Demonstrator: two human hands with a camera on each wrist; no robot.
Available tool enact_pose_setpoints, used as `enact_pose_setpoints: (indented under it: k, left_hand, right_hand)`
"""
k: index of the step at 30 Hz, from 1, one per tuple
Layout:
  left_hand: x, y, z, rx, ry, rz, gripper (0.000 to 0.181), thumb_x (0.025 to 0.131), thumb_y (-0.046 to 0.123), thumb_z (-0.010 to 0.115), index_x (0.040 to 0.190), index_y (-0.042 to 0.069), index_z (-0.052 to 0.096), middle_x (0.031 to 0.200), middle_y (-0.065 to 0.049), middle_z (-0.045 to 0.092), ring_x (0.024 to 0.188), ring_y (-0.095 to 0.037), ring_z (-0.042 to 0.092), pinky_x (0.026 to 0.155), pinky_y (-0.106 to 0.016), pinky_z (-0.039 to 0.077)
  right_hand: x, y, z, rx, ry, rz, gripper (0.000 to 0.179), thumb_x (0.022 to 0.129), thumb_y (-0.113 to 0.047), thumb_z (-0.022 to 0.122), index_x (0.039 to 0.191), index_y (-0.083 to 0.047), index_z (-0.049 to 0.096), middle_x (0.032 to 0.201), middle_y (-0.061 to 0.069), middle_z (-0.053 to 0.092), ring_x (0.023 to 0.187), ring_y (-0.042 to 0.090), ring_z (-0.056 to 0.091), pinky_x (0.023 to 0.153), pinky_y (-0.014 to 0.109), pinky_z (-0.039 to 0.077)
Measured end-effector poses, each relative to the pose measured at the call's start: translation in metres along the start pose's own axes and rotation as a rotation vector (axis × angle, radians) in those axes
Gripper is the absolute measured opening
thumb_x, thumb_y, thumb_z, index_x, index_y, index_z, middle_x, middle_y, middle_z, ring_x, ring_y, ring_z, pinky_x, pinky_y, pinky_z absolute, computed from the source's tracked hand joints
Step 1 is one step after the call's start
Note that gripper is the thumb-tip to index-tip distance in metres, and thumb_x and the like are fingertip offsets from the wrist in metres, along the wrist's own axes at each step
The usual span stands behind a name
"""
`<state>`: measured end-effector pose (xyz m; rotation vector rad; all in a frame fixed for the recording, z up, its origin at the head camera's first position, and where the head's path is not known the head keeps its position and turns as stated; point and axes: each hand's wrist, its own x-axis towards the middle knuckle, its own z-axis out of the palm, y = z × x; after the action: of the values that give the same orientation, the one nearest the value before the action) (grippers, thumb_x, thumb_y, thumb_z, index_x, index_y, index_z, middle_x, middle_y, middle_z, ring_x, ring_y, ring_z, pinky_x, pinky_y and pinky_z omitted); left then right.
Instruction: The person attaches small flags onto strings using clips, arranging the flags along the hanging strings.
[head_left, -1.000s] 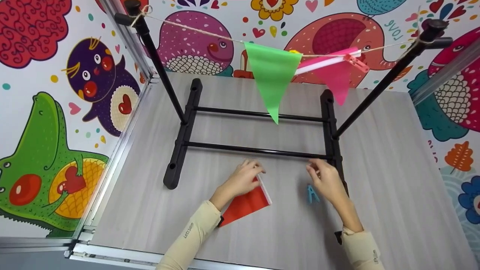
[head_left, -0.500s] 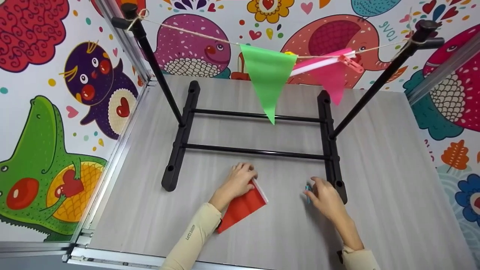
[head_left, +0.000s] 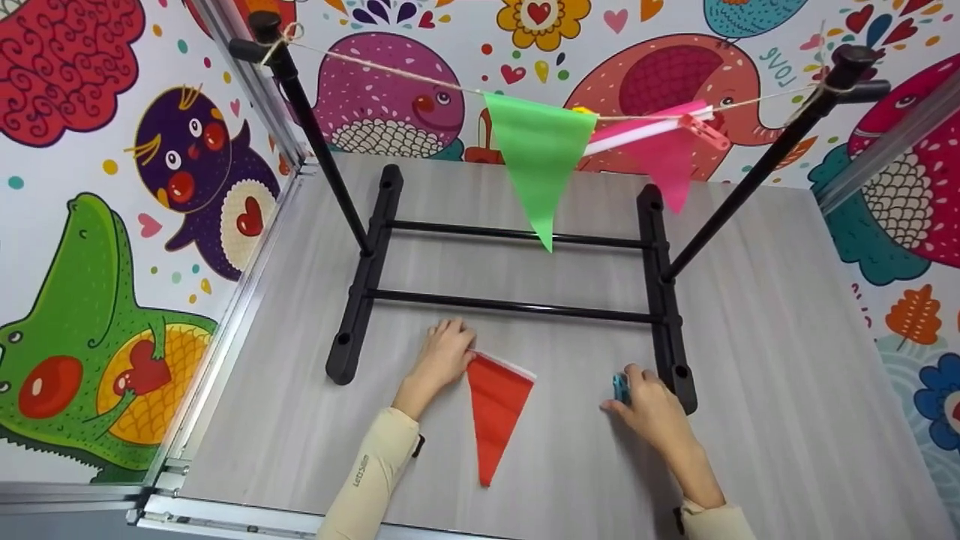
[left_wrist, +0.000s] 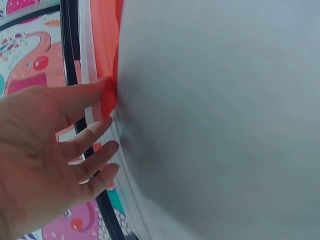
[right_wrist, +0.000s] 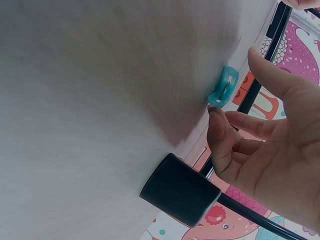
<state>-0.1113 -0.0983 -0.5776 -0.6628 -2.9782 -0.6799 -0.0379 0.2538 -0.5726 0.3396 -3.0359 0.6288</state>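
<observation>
In the head view, a red triangular pennant (head_left: pixel 499 409) lies on the table with its white-edged top toward the frame and its tip toward the near edge. My left hand (head_left: pixel 442 352) holds its upper left corner; in the left wrist view the thumb and forefinger pinch the red cloth (left_wrist: pixel 107 60). My right hand (head_left: pixel 649 405) is beside a small blue clothespin (head_left: pixel 620 388) on the table. In the right wrist view, a fingertip is right at the end of the clothespin (right_wrist: pixel 225 86), while the thumb stands apart from it.
A black frame (head_left: pixel 517 304) with two uprights stands on the grey table (head_left: pixel 285 442). Twine (head_left: pixel 382 67) spans the uprights, bearing a green pennant (head_left: pixel 540 157) and a pink pennant (head_left: pixel 671 165). A red clothespin (head_left: pixel 703 131) clips the pink one. The right foot (head_left: pixel 681 382) is close to my right hand.
My left hand has shifted left, turning the red pennant so its tip now points toward the near edge. My right hand has lowered to the blue clothespin, its thumb spreading away.
</observation>
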Motion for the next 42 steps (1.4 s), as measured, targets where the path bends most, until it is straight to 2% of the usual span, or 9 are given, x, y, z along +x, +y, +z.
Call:
enact_pose_setpoints:
  k: [4,10,16,19,23,28,32,35,42]
  left_hand:
    - [-0.004,-0.009,-0.005,0.005,0.031,-0.032,0.019,0.085,0.005,0.081,0.080,0.006,0.063,0.094,-0.014,0.063,0.093,-0.038,0.059,0.078,-0.052,0.047]
    - [-0.009,-0.021,-0.012,0.032,0.086,-0.065,0.017,0.084,0.001,0.078,0.077,0.006,0.063,0.083,-0.013,0.069,0.083,-0.038,0.064,0.069,-0.051,0.050]
    - [-0.013,-0.030,-0.016,0.030,0.118,-0.084,0.017,0.086,0.000,0.076,0.077,0.006,0.063,0.076,-0.012,0.069,0.075,-0.038,0.067,0.065,-0.052,0.053]
    - [-0.014,-0.031,-0.016,0.027,0.136,-0.074,0.014,0.086,0.000,0.076,0.078,0.005,0.065,0.075,-0.012,0.069,0.073,-0.036,0.068,0.063,-0.051,0.054]
    - [-0.014,-0.028,-0.014,0.025,0.155,-0.076,0.012,0.087,0.003,0.077,0.082,0.004,0.066,0.078,-0.012,0.069,0.075,-0.036,0.069,0.065,-0.050,0.055]
    - [-0.013,-0.016,-0.005,0.038,0.121,-0.060,0.012,0.089,0.009,0.078,0.093,0.004,0.067,0.092,-0.015,0.070,0.086,-0.038,0.066,0.073,-0.051,0.053]
    - [-0.013,-0.010,0.000,0.064,0.093,-0.038,0.010,0.090,0.008,0.077,0.093,0.005,0.068,0.095,-0.014,0.072,0.089,-0.037,0.065,0.073,-0.050,0.052]
    - [-0.013,-0.009,0.001,0.072,0.092,-0.039,0.008,0.091,0.007,0.076,0.090,0.005,0.068,0.093,-0.013,0.073,0.087,-0.037,0.066,0.071,-0.050,0.052]
    - [-0.015,-0.013,-0.003,0.055,0.110,-0.027,0.009,0.092,0.008,0.074,0.087,0.005,0.068,0.088,-0.012,0.074,0.082,-0.036,0.066,0.066,-0.049,0.052]
  right_hand:
    - [-0.002,0.001,-0.002,0.021,-0.063,0.062,0.046,0.081,-0.018,0.090,0.100,0.006,0.057,0.077,0.013,0.057,0.064,0.027,0.061,0.055,0.045,0.053]
    - [-0.002,0.001,-0.005,0.100,-0.186,0.159,0.036,0.090,-0.018,0.082,0.080,0.000,0.053,0.066,0.002,0.044,0.057,0.017,0.046,0.051,0.037,0.045]
    - [-0.001,0.000,-0.007,0.102,-0.247,0.173,0.038,0.094,-0.022,0.077,0.074,-0.004,0.051,0.066,0.000,0.040,0.057,0.016,0.044,0.051,0.034,0.041]
    - [0.000,-0.001,-0.006,0.093,-0.202,0.155,0.031,0.095,-0.017,0.076,0.079,0.000,0.054,0.066,0.001,0.043,0.057,0.016,0.046,0.051,0.034,0.043]
    - [0.004,-0.003,-0.002,0.120,-0.085,0.104,0.022,0.094,-0.010,0.074,0.092,0.003,0.056,0.071,0.004,0.049,0.061,0.017,0.050,0.052,0.034,0.046]
    - [0.008,-0.009,0.000,0.203,0.025,0.054,0.023,0.091,-0.004,0.077,0.102,0.005,0.059,0.084,0.008,0.059,0.072,0.020,0.058,0.062,0.037,0.053]
    - [0.010,-0.012,0.000,0.293,0.054,0.054,0.027,0.090,0.001,0.076,0.112,0.008,0.060,0.097,0.015,0.064,0.083,0.026,0.067,0.068,0.039,0.057]
    - [0.011,-0.013,0.000,0.361,0.065,0.062,0.027,0.091,0.004,0.075,0.114,0.009,0.060,0.099,0.016,0.066,0.085,0.028,0.069,0.069,0.037,0.058]
    - [0.011,-0.010,0.002,0.377,0.116,0.052,0.025,0.090,0.004,0.077,0.110,0.010,0.063,0.093,0.013,0.066,0.081,0.023,0.067,0.067,0.033,0.058]
